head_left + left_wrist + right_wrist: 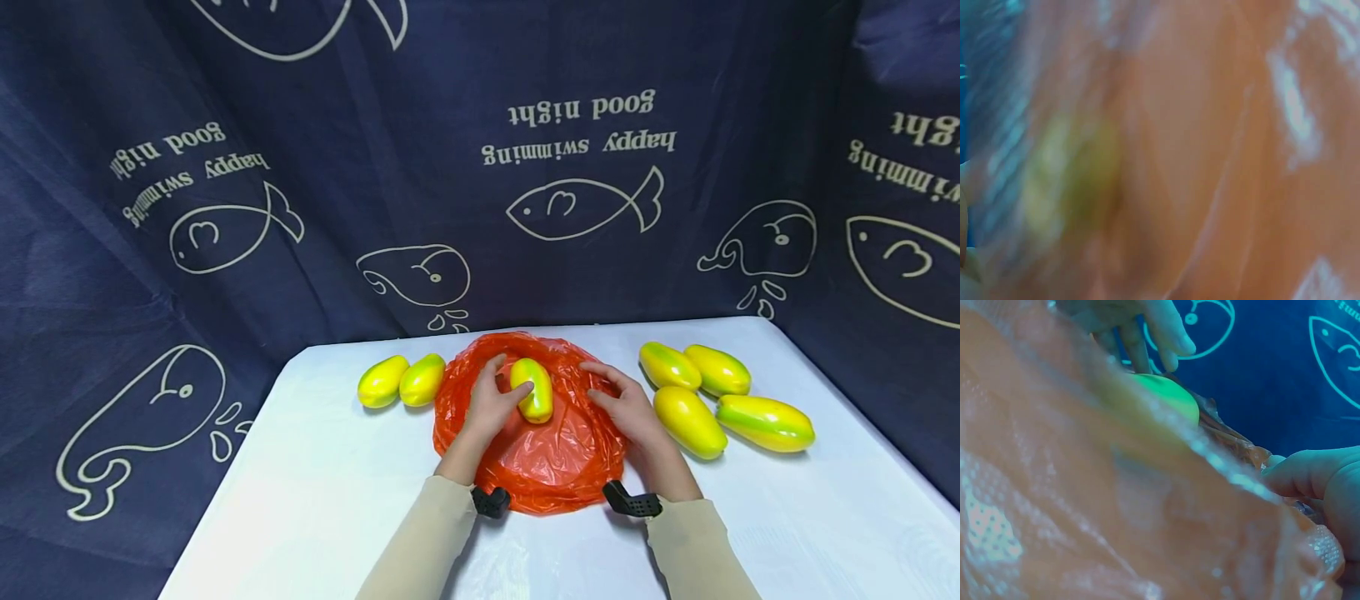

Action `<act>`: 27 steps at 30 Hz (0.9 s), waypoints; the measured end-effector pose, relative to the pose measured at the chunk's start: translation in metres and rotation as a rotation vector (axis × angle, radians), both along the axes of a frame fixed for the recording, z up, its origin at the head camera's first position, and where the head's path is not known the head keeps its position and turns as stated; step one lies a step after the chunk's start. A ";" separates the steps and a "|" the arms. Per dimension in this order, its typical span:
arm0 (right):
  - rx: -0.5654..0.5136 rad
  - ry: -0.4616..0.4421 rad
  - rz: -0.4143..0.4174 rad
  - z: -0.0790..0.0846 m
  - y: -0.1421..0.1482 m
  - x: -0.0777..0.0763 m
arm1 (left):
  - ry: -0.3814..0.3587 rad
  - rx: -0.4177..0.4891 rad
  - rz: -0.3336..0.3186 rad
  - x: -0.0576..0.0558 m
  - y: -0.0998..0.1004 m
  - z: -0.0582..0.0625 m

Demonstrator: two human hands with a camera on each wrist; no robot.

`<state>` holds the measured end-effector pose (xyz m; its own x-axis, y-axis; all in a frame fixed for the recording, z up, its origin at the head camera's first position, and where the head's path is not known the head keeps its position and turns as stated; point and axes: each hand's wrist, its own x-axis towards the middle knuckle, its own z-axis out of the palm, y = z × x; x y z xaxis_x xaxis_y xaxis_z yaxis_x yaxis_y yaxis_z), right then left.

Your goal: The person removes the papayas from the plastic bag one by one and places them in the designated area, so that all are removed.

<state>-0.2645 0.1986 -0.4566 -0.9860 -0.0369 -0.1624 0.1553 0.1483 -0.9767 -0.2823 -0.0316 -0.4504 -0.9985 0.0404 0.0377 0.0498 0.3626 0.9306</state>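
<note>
A red plastic bag (551, 467) lies spread on the white table, its mouth facing up. Within its opening sits a yellow-green mango (537, 400). My left hand (491, 408) hovers at the mango's left side, thumb overlapping it in the head view. From the right wrist, the left fingertips (1184, 345) appear just above the mango's green end, apart from it. At the bag's right rim, my right hand (633, 412) pinches the thin plastic, as the right wrist view shows. Through the film in the left wrist view, the mango (1079, 178) is a blur.
Two mangoes (382, 382) lie left of the bag. Several more mangoes (690, 421) are grouped to its right. A dark blue cloth (420, 167) with fish drawings hangs behind the table (300, 500).
</note>
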 end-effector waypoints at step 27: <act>0.019 0.000 0.012 -0.003 0.000 -0.002 | -0.059 0.003 0.041 0.001 0.021 -0.010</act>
